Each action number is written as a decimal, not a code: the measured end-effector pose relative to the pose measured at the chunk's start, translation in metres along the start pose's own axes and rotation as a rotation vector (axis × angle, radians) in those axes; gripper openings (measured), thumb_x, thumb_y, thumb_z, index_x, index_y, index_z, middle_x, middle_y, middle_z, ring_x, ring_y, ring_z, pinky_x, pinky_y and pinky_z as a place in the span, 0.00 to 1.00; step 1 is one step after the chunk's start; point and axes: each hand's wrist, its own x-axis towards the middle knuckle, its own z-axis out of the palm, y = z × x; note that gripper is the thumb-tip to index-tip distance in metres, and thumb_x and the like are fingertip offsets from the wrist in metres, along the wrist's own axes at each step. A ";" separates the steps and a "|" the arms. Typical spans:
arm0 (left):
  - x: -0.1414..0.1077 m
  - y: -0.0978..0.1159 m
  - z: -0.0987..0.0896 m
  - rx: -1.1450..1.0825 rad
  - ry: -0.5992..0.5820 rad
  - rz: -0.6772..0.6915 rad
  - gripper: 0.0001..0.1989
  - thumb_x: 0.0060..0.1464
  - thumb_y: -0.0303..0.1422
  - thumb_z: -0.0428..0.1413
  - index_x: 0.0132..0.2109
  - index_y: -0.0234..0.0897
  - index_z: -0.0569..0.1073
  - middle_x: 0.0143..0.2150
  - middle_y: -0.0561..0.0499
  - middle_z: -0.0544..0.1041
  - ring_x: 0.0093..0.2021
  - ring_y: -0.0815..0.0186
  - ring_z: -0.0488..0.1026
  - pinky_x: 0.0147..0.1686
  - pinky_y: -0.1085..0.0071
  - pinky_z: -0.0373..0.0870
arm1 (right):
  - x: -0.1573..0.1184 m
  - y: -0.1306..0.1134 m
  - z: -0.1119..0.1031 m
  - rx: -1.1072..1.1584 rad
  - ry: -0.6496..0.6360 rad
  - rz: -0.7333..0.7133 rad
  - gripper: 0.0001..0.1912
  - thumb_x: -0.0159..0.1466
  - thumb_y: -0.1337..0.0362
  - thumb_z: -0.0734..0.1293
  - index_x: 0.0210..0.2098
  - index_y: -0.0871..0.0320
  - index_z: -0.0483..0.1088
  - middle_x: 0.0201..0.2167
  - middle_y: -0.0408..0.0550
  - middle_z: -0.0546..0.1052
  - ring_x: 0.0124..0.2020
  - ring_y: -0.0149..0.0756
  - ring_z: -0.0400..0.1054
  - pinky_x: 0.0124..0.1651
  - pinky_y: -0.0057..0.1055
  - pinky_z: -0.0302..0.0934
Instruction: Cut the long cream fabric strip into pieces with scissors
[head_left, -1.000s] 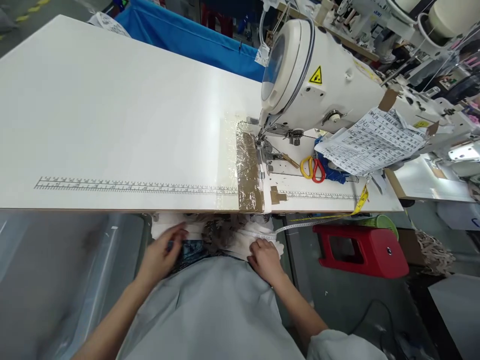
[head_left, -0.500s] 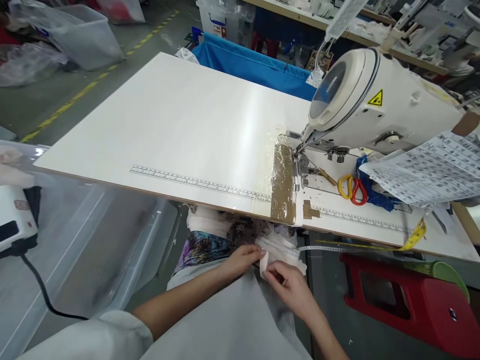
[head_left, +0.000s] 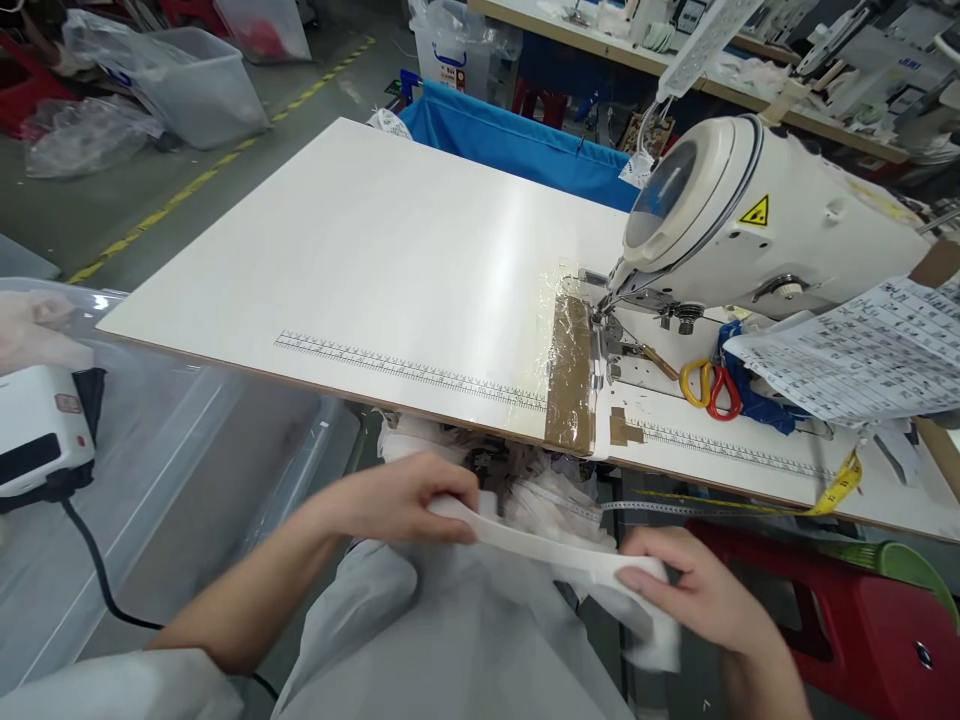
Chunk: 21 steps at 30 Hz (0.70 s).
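Observation:
A white fabric band (head_left: 544, 545) stretches between my two hands, in front of the table's near edge. My left hand (head_left: 409, 500) pinches its left end. Toward its right end, my right hand (head_left: 694, 585) grips it between thumb and fingers, and a blurred loose piece hangs below. Pale gathered fabric (head_left: 559, 500) lies behind the band, over my lap, with a measuring tape (head_left: 675, 510) running right from it. The sewing machine (head_left: 750, 220) stands on the white table (head_left: 397, 250), touched by neither hand.
Scissors (head_left: 709, 388) and printed sheets (head_left: 862, 345) lie right of the needle area. A red stool (head_left: 870, 630) stands low at the right. Clear plastic bins (head_left: 225, 470) and a white device (head_left: 45, 430) are at the left. A blue cloth bin (head_left: 517, 140) is behind the table.
My hands have moved apart, left hand leftward and right hand rightward, drawing the white band out between them. The view has shifted slightly.

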 end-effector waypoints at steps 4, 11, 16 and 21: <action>-0.043 0.005 -0.064 0.259 0.187 -0.199 0.20 0.57 0.48 0.51 0.34 0.37 0.77 0.25 0.56 0.72 0.23 0.72 0.64 0.25 0.78 0.58 | -0.024 0.001 -0.054 -0.132 0.194 0.115 0.14 0.63 0.48 0.66 0.32 0.48 0.78 0.28 0.48 0.80 0.26 0.35 0.72 0.26 0.31 0.64; -0.058 0.010 -0.138 0.941 0.921 -0.175 0.35 0.61 0.49 0.36 0.47 0.26 0.77 0.44 0.51 0.76 0.47 0.64 0.72 0.48 0.64 0.62 | -0.008 0.030 -0.096 -0.916 1.204 -0.037 0.17 0.69 0.57 0.60 0.44 0.55 0.79 0.37 0.54 0.80 0.42 0.40 0.74 0.49 0.46 0.63; -0.058 -0.042 -0.140 1.141 1.115 -0.138 0.24 0.64 0.40 0.39 0.49 0.34 0.77 0.47 0.48 0.79 0.49 0.63 0.72 0.49 0.61 0.68 | 0.011 0.074 -0.076 -1.230 1.058 -0.253 0.12 0.65 0.70 0.62 0.42 0.58 0.77 0.39 0.51 0.81 0.47 0.43 0.72 0.60 0.50 0.56; -0.069 -0.087 -0.119 1.155 1.072 -0.207 0.26 0.64 0.40 0.36 0.49 0.35 0.76 0.52 0.45 0.78 0.56 0.57 0.70 0.59 0.46 0.59 | 0.003 0.091 -0.047 -1.052 0.858 -0.160 0.19 0.67 0.71 0.58 0.54 0.54 0.70 0.52 0.51 0.76 0.61 0.47 0.63 0.65 0.57 0.46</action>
